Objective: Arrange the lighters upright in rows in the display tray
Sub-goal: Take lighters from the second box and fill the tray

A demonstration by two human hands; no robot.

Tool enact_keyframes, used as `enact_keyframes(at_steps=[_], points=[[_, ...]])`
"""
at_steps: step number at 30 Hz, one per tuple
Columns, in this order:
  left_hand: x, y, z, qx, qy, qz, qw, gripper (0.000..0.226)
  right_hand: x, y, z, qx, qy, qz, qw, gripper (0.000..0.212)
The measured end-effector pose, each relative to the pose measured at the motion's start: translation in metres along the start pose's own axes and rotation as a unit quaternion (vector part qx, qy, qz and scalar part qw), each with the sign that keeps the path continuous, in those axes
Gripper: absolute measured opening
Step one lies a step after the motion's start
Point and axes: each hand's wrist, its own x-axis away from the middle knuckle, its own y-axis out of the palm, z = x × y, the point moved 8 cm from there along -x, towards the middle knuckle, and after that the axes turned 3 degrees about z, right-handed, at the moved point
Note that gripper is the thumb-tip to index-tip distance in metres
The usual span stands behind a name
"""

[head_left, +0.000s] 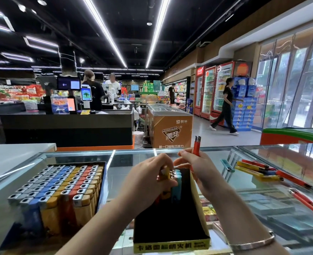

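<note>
Head view: two hands work over a black display tray [170, 234] on a glass counter [216, 157].

The left hand [148, 183] curls round a few lighters at the tray's far end, gripping a yellow lighter [165, 174] (a red one peeks out below the palm), touching the upright blue lighters [176, 183] already standing in a row there. The right hand [196, 168], at 1 o'clock from the tray, pinches a red lighter [197, 145] held upright above the counter. A full tray of lighters [60, 188] in grey, blue, yellow and red rows sits at 9 o'clock. Loose lighters [258, 170], red, yellow and one blue, lie flat at 3 o'clock, well apart from the tray. A bracelet [253, 242] circles the right wrist.
</note>
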Motion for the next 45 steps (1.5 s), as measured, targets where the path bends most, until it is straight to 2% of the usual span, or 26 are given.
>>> enact_keyframes(at_steps=[9,13,17,23,28,30,32,35,37,39,41,43,45], points=[[0.004,0.015,0.007,-0.11,0.079,-0.044,0.99,0.031,0.0,0.001,-0.001,-0.008,-0.002,0.001,1.0,0.014],[0.002,0.003,0.003,-0.1,0.072,-0.039,0.992,0.02,0.002,0.0,0.0,-0.007,0.005,0.001,1.0,0.016],[0.001,-0.006,0.0,-0.084,0.066,-0.042,0.993,0.027,0.002,0.0,-0.001,-0.022,0.002,0.001,1.0,0.015],[0.0,-0.003,-0.001,-0.082,0.034,-0.056,0.995,0.014,0.002,0.0,-0.002,-0.024,-0.003,-0.001,1.0,0.014],[0.0,-0.003,-0.005,-0.05,0.004,-0.073,0.996,0.019,0.002,0.003,-0.004,-0.021,-0.015,-0.015,1.0,0.013],[-0.001,-0.003,-0.006,-0.033,-0.006,-0.074,0.997,0.027,0.003,0.002,-0.01,0.002,-0.061,-0.005,0.998,0.011],[-0.001,-0.006,-0.005,0.003,-0.016,-0.056,0.998,0.033,0.007,0.0,-0.024,0.076,-0.163,0.024,0.983,0.01],[-0.001,-0.022,-0.003,0.091,-0.02,0.041,0.995,0.029,0.025,0.011,-0.045,0.207,-0.329,0.032,0.921,0.016],[0.0,-0.033,-0.001,0.138,-0.017,0.093,0.986,0.032,0.036,0.024,-0.051,0.262,-0.4,0.01,0.879,0.02],[0.0,-0.038,0.006,0.153,-0.008,0.117,0.981,0.032,0.044,0.033,-0.053,0.29,-0.44,-0.009,0.85,0.012],[0.001,-0.042,0.012,0.149,0.01,0.138,0.979,0.025,0.048,0.038,-0.054,0.307,-0.458,-0.01,0.834,0.015],[0.002,-0.044,0.01,0.169,0.0,0.151,0.974,0.026,0.048,0.04,-0.054,0.307,-0.457,-0.019,0.835,0.022],[0.001,-0.045,0.002,0.216,-0.035,0.152,0.964,0.028,0.043,0.04,-0.051,0.285,-0.427,-0.038,0.857,0.022]])
